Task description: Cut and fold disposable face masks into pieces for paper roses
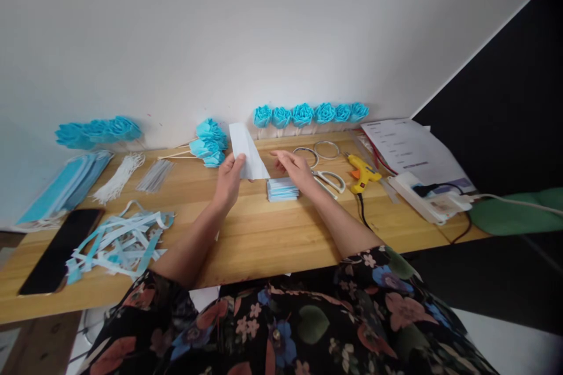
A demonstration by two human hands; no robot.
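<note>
My left hand [229, 180] is closed on a white sheet of thin mask fabric [246, 149], pinching it with the thumb in front. The sheet stands up from the hand, and its lower right corner flares out to the right. Just right of the sheet, my right hand [294, 167] points leftward with its fingers partly stretched, apart from the sheet and holding nothing that I can see. Beneath the right hand lies a small neat stack of blue and white fabric pieces [282, 190]. White-handled scissors [332, 180] lie to its right, partly behind the right forearm.
Blue fabric roses [303, 115] line the wall. More roses [209, 143] lie on sticks. Left are face masks [65, 184], white ear loops [118, 179], thin strips [155, 176], fabric scraps [121, 240] and a phone [61, 252]. Right are rings [326, 150], a yellow glue gun [363, 173] and a power strip [431, 199].
</note>
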